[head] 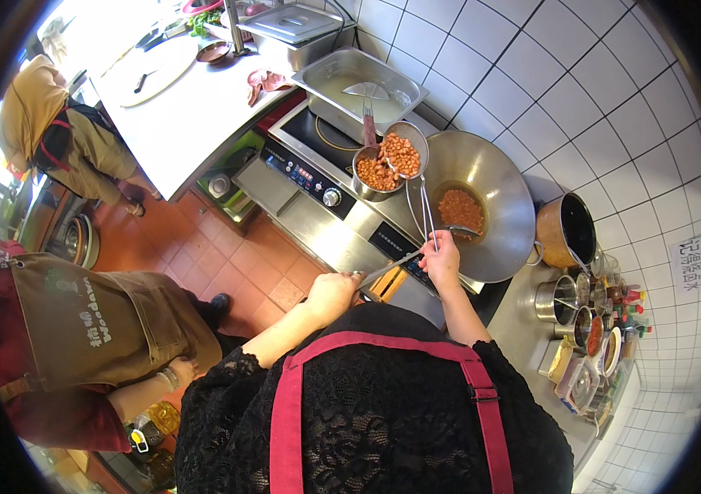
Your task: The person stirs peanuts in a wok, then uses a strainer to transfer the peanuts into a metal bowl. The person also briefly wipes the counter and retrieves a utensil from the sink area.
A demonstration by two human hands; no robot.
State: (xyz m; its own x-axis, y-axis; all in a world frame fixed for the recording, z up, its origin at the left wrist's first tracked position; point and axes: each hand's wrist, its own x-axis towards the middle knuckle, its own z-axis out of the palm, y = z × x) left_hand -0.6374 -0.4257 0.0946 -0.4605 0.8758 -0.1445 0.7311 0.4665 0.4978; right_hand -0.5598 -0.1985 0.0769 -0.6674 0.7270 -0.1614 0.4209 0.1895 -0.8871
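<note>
My right hand [441, 256] grips the long wire handle of a mesh strainer [422, 133]. Orange-brown pieces [401, 155], like peanuts or beans, fill the tilted strainer, which overlaps the rim of a small steel pot [380, 195] holding more of them. In my left hand [333, 297] is the end of a long metal ladle handle [390, 268]. It passes behind my right hand, and the ladle's bowl [462, 231] lies in the large steel wok [508, 191]. At the wok's bottom, similar pieces [461, 209] sit in shallow brownish liquid, apparently oil.
A steel pan [409, 99] of cloudy liquid, with a skimmer [367, 102] across it, stands behind the small pot. Right of the wok are a brown pot [549, 231] and several seasoning containers [577, 376]. One aproned person [109, 315] stands at left; another person [60, 129] is farther back.
</note>
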